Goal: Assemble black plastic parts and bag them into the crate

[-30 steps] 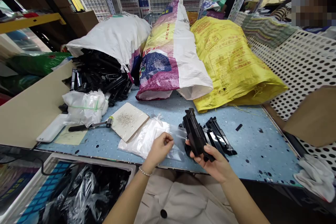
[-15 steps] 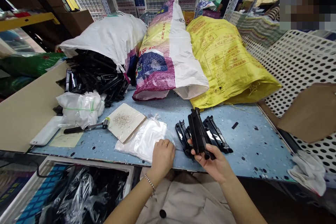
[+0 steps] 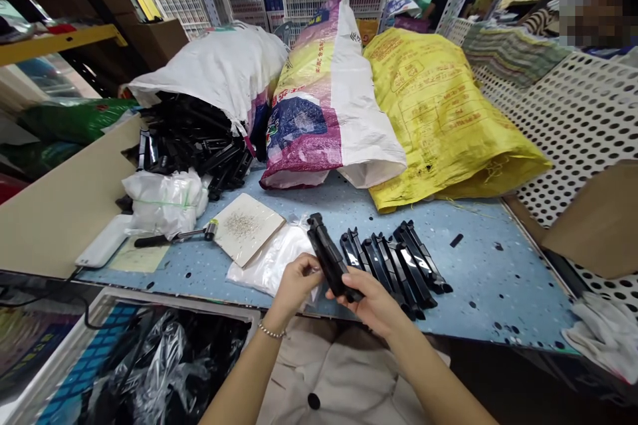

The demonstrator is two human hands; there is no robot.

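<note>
Grip, right hand: fingers wrapped round the lower end of a black plastic part, held tilted above the speckled blue desk near its front edge. Left hand: fingertips pinched against the part's side. Alongside: matching black parts in a row, white plastic bag, yellow woven sack at the far edge.

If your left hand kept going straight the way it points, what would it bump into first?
Probably the black plastic part that the right hand holds, just ahead of the left hand. Depth is hard to judge from this view, though.
</note>
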